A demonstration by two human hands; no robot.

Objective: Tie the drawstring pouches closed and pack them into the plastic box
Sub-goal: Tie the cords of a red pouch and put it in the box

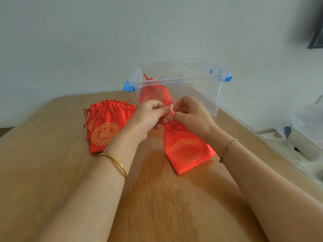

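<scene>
One red satin pouch (187, 151) lies mid-bench with its neck gathered. Your left grip (150, 117) and right grip (190, 116) are both closed, each pinching its thin red cord (167, 102) just above the neck. A second pouch, the boxed pouch (153, 95), leans inside the one clear, rectangular plastic box (201, 95) at the bench's far edge. At least three more sit in an overlapped pile (104, 131) toward the far left, each with a round gold print. The bench (52, 172) is smooth wood.
</scene>
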